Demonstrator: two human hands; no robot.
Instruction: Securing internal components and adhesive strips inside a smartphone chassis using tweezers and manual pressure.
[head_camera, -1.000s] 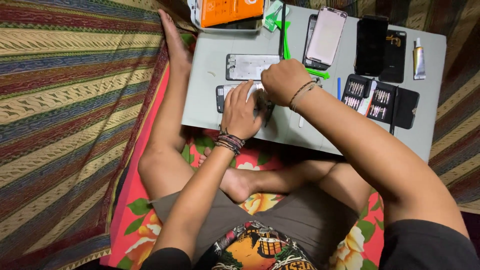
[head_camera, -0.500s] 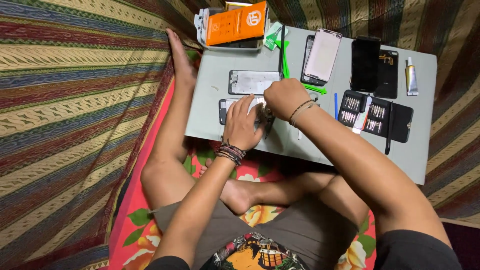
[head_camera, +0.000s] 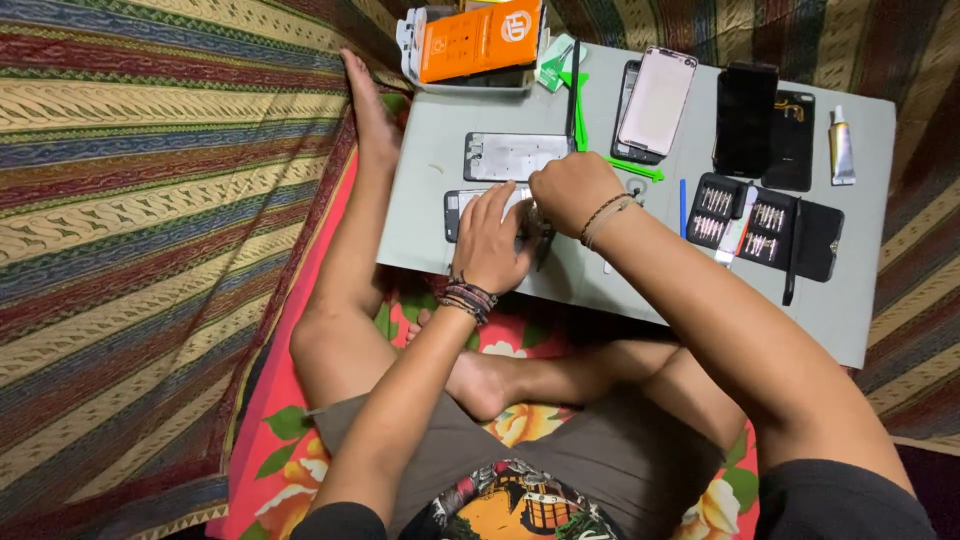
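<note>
Board (head_camera: 430, 235) lies on striped cloth (head_camera: 150, 200). Opened phone (head_camera: 470, 205) near board's front-left edge, under left hand (head_camera: 492, 240); right hand (head_camera: 570, 190) just right of it, touching. Metal frame (head_camera: 505, 156) behind phone. Box (head_camera: 478, 40) at far-left corner. Screen panel (head_camera: 655, 100) at far edge, middle; two phones (head_camera: 765, 125) right of it; glue tube (head_camera: 841, 148) near far-right corner. Bit case (head_camera: 765, 225) by right edge, front of phones.
</note>
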